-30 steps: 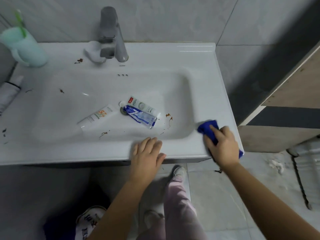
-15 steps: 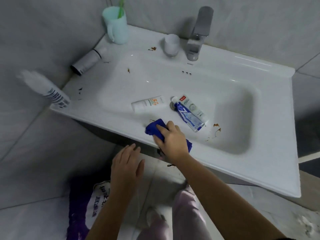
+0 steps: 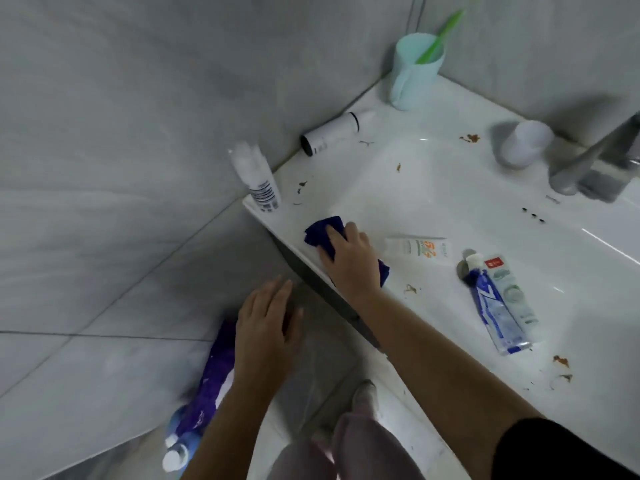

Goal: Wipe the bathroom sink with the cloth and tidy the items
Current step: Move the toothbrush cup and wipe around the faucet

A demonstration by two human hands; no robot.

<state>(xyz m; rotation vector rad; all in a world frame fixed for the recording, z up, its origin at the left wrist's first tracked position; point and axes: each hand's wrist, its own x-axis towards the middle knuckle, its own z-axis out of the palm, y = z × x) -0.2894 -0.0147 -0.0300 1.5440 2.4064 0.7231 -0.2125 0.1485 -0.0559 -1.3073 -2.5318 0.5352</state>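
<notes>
Blue cloth sits bunched under the right grip, whose fingers curl over it and press it onto the front rim of the sink, left of the frame's centre. The left grip hangs released, fingers straight, lower down over the floor. Just right of the cloth a small white tube lies in the basin; further right lie two toothpaste tubes, overlapping. Brown specks dot the basin. A white bottle stands at the sink's near corner; above it a second bottle lies on its side, then a mint cup with a green toothbrush.
</notes>
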